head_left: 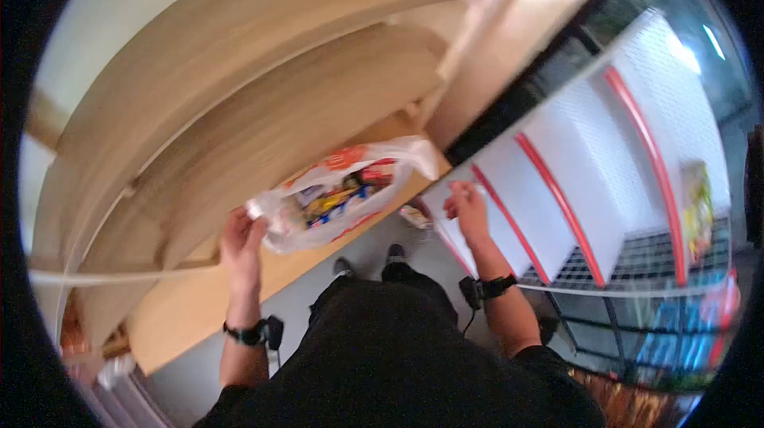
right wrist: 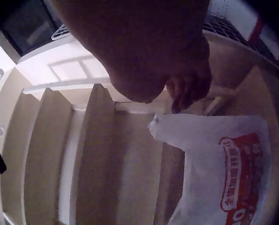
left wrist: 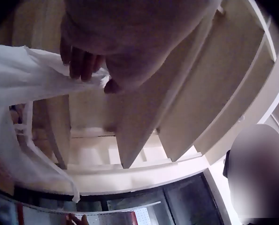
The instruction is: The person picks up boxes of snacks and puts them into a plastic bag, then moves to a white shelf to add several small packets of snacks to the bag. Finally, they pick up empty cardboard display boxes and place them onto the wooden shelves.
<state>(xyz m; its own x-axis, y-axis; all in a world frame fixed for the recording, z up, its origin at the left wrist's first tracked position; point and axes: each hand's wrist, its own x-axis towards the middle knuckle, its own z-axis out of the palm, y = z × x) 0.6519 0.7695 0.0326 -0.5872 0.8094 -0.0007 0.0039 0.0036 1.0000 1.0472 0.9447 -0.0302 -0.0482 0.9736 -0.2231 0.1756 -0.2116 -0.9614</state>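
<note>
A white plastic shopping bag with red print rests on a wooden shelf, its mouth spread wide. Colourful packaged goods fill the inside. My left hand pinches the bag's left handle; in the left wrist view the white plastic stretches away from thumb and fingers. My right hand is off the bag, to the right of its other handle, with fingers loosely bent and nothing in them. The right wrist view shows that free handle standing up close below the fingers.
Tiered wooden shelves rise in front and to the left. On the right stands a white rack with red shelf edges and a yellow-green packet. A small package lies low between shelf and rack.
</note>
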